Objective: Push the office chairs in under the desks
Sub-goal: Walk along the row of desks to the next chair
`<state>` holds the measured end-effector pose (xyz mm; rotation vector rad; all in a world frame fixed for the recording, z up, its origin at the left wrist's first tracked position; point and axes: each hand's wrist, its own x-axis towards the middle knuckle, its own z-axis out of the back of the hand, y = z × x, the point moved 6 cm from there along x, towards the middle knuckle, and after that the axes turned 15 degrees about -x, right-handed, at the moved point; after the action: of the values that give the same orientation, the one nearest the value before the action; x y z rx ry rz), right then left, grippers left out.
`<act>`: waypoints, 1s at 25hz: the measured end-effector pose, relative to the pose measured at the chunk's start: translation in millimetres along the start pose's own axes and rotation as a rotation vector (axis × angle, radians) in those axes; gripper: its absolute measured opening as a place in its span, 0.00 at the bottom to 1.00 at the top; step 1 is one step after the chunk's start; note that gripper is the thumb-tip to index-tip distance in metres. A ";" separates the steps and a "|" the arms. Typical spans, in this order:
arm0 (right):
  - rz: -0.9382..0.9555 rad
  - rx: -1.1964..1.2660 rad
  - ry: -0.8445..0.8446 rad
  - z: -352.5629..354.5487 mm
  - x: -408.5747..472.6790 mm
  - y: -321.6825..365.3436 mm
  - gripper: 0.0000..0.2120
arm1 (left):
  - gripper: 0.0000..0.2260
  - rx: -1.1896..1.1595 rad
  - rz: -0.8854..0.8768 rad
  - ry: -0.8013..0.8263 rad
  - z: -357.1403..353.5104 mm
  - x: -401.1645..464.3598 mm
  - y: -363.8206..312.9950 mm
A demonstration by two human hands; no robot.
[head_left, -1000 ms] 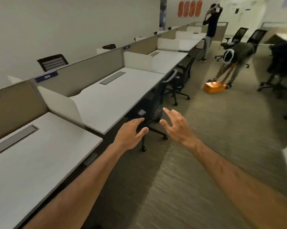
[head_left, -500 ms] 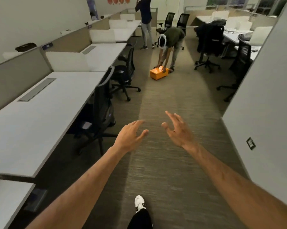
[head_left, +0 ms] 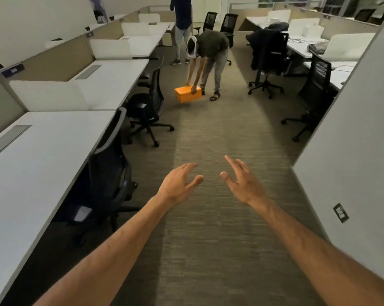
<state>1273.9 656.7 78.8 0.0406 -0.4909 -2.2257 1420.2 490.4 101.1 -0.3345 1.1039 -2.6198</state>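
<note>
A row of white desks runs along the left. The nearest black office chair sits tucked against the first desk's edge. A second black chair stands partly out from the desk beyond it, its wheeled base in the aisle. My left hand and my right hand are stretched out over the carpeted aisle, fingers spread and relaxed, holding nothing and touching nothing. Both hands are to the right of the nearest chair and well short of the second.
A bending person holds an orange box on the aisle floor ahead. Another person stands behind. More black chairs stand out from the right-hand desks. A grey wall bounds the aisle's right.
The view has swung right from the desks to face down the aisle and moved forward. Both hands stayed outstretched and empty; the nearest chair now lies to my left.
</note>
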 end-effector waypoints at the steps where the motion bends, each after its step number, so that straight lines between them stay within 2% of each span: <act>1: -0.017 -0.001 -0.002 0.2 17.4 -12.2 0.39 | 0.29 -0.004 -0.003 0.013 -2.5 23.4 3.4; 6: -0.015 0.005 0.037 -12.4 123.2 -84.1 0.40 | 0.31 -0.014 0.006 0.068 -25.6 152.5 29.2; 16: 0.119 -0.062 0.053 -0.5 371.6 -211.3 0.47 | 0.32 0.040 -0.004 -0.027 -31.1 428.5 36.0; 22: 0.128 -0.043 0.061 -4.7 499.1 -268.7 0.40 | 0.33 -0.015 0.046 0.005 -46.7 554.4 61.8; 25: 0.098 -0.022 0.062 -17.3 569.8 -289.4 0.41 | 0.34 -0.045 0.072 0.001 -40.8 621.0 90.9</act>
<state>694.0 391.1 35.2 0.0726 -0.4258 -2.1270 841.8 245.0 71.8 -0.2976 1.1546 -2.5361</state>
